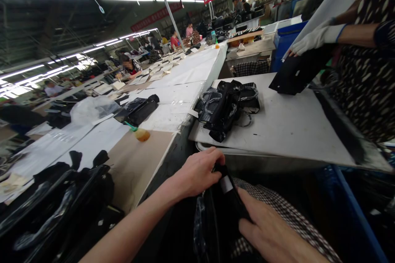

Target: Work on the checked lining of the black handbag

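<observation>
My left hand (197,172) curls over the top of a black bag (226,209) that stands in my lap, fingers closed on its upper edge. My right hand (265,230) lies against the bag's right side, fingers pressed together on it. The bag has a glossy plastic wrap on its left face and a small white tag near the top. A checked cloth (286,213) lies under it.
A heap of black bags in plastic (226,107) sits on the white table (286,127) ahead. At right a co-worker's gloved hand (314,39) holds a black panel (298,72). More black bags (52,205) lie at the left on a long workbench (132,164) with an orange brush (140,133).
</observation>
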The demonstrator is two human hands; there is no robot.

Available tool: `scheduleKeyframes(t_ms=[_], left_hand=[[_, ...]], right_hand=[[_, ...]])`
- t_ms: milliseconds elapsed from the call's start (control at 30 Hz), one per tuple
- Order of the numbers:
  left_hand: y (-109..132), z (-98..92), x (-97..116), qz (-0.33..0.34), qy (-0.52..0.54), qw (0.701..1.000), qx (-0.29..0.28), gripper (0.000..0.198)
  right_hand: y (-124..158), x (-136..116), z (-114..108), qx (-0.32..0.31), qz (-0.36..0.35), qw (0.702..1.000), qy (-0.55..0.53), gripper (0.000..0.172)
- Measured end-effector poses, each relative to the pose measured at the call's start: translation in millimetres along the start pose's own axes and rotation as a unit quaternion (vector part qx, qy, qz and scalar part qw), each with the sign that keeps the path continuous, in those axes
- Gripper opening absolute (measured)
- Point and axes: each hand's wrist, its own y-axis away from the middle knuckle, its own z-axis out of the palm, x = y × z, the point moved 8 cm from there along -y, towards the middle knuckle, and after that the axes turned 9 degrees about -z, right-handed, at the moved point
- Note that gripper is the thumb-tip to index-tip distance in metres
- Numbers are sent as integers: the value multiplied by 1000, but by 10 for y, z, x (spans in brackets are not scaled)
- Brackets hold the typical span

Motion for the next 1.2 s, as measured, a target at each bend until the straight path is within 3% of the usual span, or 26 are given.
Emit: scheduleKeyframes(t_ms=[133, 267, 400, 567, 733, 867, 1200], left_hand=[[-41, 26, 47, -3, -51, 999, 10, 27], [-19, 48, 67, 29, -27, 999, -6, 29], [58, 71, 62, 63, 18, 998, -18, 31], [134, 54, 19, 49, 7, 999, 6, 21], [166, 15, 71, 61, -35, 998, 9, 6], [179, 8, 101, 83, -39, 995, 31, 10], [229, 67, 4, 82, 30, 992, 94, 15]], right_hand=[[85, 173, 127, -61, 59, 996, 39, 62], [198, 292, 230, -79, 70, 991, 86, 71], [312, 364, 265, -78, 52, 988, 119, 62], [351, 358, 318, -120, 45, 982, 138, 55], [269, 230, 264, -97, 58, 985, 128, 46], [209, 138, 178, -72, 41, 989, 126, 36], [267, 293, 193, -69, 64, 992, 88, 44]])
